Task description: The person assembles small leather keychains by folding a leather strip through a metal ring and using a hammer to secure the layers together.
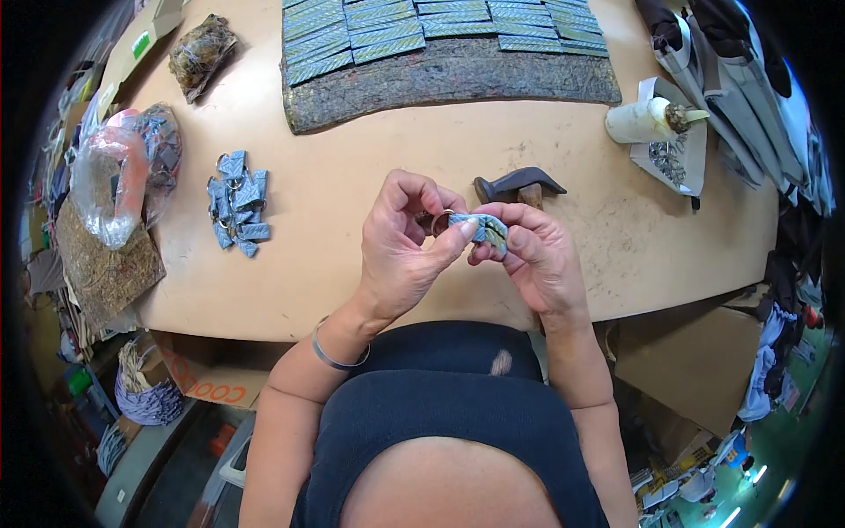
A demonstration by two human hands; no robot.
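Note:
Above the near part of the table, a light-blue patterned strip (493, 231) is held between both hands. It looks folded or curled, with a metal ring (437, 223) at its left end. My left hand (396, 246) pinches the ring end between thumb and fingers. On the other end, my right hand (546, 260) is closed with thumb and fingertips. Just beyond the right hand lies a hammer (519, 183), its dark head showing and most of its handle hidden. To the left sits a small pile of similar blue ringed loops (236, 207).
Rows of blue strips lie on a dark fibrous board (449, 84) at the back. At right, a white bottle (635, 122) leans on a white tray (695, 167) of small metal pieces. Plastic bags (114, 180) and a brown board (110, 268) occupy the left; cardboard boxes (691, 361) stand below.

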